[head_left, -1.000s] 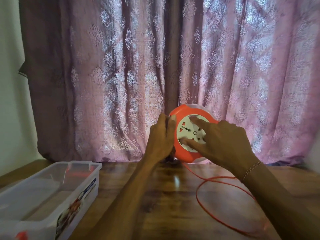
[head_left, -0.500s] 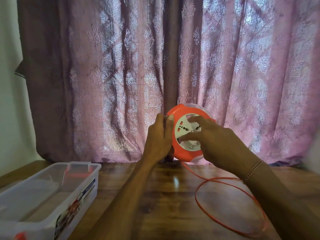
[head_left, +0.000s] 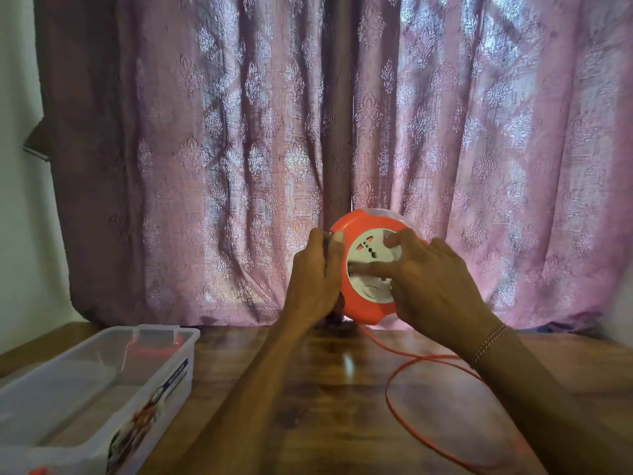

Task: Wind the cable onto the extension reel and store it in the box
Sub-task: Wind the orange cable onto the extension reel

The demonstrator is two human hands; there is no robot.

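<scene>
You're working over a glossy wooden table (head_left: 308, 389); the reel (head_left: 359, 303) is showing smooth orange plastic, the box (head_left: 164, 371) clear plastic.

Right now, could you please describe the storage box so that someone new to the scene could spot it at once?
Start at the pink patterned curtain and drop to the wooden table below it. At the table's near left corner lies the storage box, apart from both hands. It is the only clear plastic container there, long and open, with a printed label on its side.
</scene>
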